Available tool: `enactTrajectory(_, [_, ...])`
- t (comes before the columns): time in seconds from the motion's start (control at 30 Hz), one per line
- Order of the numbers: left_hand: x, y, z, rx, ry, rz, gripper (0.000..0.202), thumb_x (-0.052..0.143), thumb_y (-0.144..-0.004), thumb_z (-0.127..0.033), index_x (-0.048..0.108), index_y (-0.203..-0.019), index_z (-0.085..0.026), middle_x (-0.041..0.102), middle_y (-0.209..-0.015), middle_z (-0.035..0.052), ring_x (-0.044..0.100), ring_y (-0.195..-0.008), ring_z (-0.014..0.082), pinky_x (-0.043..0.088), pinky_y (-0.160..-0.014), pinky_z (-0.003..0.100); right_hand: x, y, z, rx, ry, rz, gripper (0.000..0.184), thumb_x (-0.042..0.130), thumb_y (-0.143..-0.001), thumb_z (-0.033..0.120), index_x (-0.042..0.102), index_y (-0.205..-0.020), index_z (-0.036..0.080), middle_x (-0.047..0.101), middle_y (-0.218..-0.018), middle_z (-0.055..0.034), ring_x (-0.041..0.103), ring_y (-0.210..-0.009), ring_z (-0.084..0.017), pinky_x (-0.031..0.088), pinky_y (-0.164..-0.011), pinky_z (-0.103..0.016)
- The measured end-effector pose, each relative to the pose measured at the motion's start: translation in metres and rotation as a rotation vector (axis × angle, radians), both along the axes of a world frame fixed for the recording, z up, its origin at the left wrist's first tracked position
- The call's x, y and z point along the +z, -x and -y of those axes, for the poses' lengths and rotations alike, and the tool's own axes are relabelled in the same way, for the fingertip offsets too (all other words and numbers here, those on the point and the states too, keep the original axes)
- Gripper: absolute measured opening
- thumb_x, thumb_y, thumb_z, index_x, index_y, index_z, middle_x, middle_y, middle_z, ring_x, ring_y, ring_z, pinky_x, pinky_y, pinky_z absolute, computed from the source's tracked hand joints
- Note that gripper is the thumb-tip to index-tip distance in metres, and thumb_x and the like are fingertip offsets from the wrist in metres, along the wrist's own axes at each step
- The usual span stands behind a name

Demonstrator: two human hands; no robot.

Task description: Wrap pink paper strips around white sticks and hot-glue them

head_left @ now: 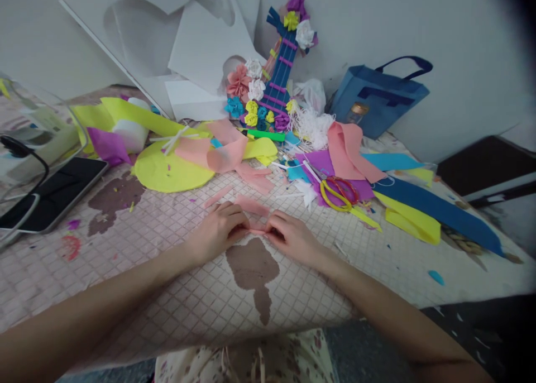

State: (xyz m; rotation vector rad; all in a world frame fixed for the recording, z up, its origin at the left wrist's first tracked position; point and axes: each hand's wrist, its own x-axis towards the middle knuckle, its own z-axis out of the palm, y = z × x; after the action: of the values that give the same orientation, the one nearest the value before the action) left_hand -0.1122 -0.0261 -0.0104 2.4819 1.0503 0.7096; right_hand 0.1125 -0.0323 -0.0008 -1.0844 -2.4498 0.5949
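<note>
A narrow pink crepe paper strip [257, 227] stretches between my two hands, low over the middle of the table. My left hand [220, 229] pinches its left end with curled fingers. The right end is gripped by my right hand [291, 235], thumb and fingers closed together. Just beyond my fingers lies a flat pink paper piece [251, 205], and a thin pink scrap [218, 195] rests beside it. The ends of the strip inside my fingers are hidden.
Scissors [335, 194] with yellow and red handles lie right of centre on purple paper. A decorated paper guitar [281, 73] leans on the wall near a blue bag [377, 101]. Yellow paper [173, 168] spreads at left, with a phone [54, 193] further left.
</note>
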Motion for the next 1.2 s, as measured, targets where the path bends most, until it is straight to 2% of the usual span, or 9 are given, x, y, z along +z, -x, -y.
enactTrajectory(0.23, [0.002,0.0,0.004,0.014,-0.049,-0.014,0.008,0.053,-0.089,-0.02,0.06,-0.085,-0.016,0.061,-0.085,0.004,0.053,-0.088,0.0189,0.042,-0.08,0.034,0.0,0.001,0.002,-0.051,0.03,-0.07,0.011,0.058,-0.082,0.017,0.052,-0.091,0.02,0.053,-0.094,-0.0027,0.053,-0.078,-0.014,0.043,-0.068,-0.026])
enactTrajectory(0.33, [0.007,0.001,0.006,0.02,-0.207,-0.036,0.009,0.051,-0.09,-0.022,0.059,-0.088,-0.017,0.061,-0.086,0.0045,0.052,-0.088,0.0186,0.041,-0.08,0.035,0.001,-0.001,0.002,-0.086,0.097,-0.185,0.037,0.065,-0.078,0.026,0.049,-0.111,0.02,0.052,-0.106,-0.0065,0.051,-0.073,-0.012,0.045,-0.065,-0.027])
enactTrajectory(0.4, [0.011,0.003,0.009,0.011,-0.356,-0.048,0.008,0.052,-0.09,-0.022,0.058,-0.092,-0.018,0.063,-0.089,0.0042,0.052,-0.089,0.0185,0.041,-0.082,0.036,0.003,-0.003,0.001,-0.092,0.154,-0.257,0.038,0.062,-0.083,0.033,0.049,-0.116,0.02,0.053,-0.106,-0.0078,0.05,-0.07,-0.012,0.046,-0.063,-0.027])
enactTrajectory(0.57, [0.017,0.008,0.016,-0.076,-0.705,-0.076,0.018,0.05,-0.09,-0.011,0.058,-0.103,-0.019,0.067,-0.097,0.0026,0.054,-0.099,0.018,0.034,-0.099,0.045,0.012,-0.002,0.0,-0.102,0.459,-0.464,0.033,0.043,-0.092,0.043,0.058,-0.105,0.018,0.061,-0.097,-0.0072,0.057,-0.086,-0.017,0.046,-0.075,-0.031])
enactTrajectory(0.73, [0.018,0.007,0.019,-0.124,-0.881,-0.09,0.021,0.048,-0.09,-0.005,0.062,-0.099,-0.018,0.069,-0.093,-0.0003,0.056,-0.1,0.0159,0.031,-0.104,0.044,0.015,0.0,0.001,-0.049,0.762,-0.546,0.026,0.06,-0.082,0.043,0.057,-0.08,0.017,0.052,-0.07,0.0018,0.047,-0.061,-0.01,0.037,-0.056,-0.024])
enactTrajectory(0.87, [0.015,0.006,0.019,-0.144,-0.893,-0.115,0.021,0.048,-0.09,-0.005,0.062,-0.098,-0.018,0.069,-0.094,-0.0004,0.057,-0.103,0.0158,0.028,-0.108,0.045,0.014,-0.001,0.003,-0.045,0.752,-0.553,0.023,0.062,-0.08,0.038,0.052,-0.075,0.018,0.046,-0.067,0.0037,0.041,-0.058,-0.009,0.033,-0.053,-0.023])
enactTrajectory(1.03, [0.019,0.005,0.019,-0.131,-0.916,-0.162,0.024,0.043,-0.093,-0.007,0.062,-0.096,-0.022,0.069,-0.093,-0.0044,0.058,-0.1,0.013,0.026,-0.111,0.044,0.012,0.001,0.004,-0.065,0.664,-0.549,0.017,0.058,-0.084,0.035,0.054,-0.087,0.019,0.054,-0.08,0.0,0.049,-0.068,-0.011,0.04,-0.06,-0.024])
enactTrajectory(1.13, [0.023,0.003,0.02,-0.125,-0.916,-0.155,0.021,0.044,-0.093,-0.009,0.061,-0.095,-0.021,0.07,-0.09,-0.0044,0.059,-0.096,0.0124,0.026,-0.112,0.042,0.01,0.001,0.006,-0.003,0.674,-0.487,0.015,0.058,-0.084,0.032,0.056,-0.081,0.018,0.052,-0.07,0.002,0.046,-0.061,-0.01,0.036,-0.054,-0.022])
enactTrajectory(1.2, [0.023,0.002,0.02,-0.122,-0.883,-0.149,0.02,0.045,-0.092,-0.008,0.061,-0.096,-0.019,0.07,-0.091,-0.0031,0.059,-0.097,0.013,0.025,-0.112,0.042,0.009,0.001,0.007,-0.013,0.578,-0.438,0.013,0.055,-0.085,0.027,0.056,-0.078,0.017,0.051,-0.066,0.0028,0.045,-0.058,-0.009,0.033,-0.053,-0.022])
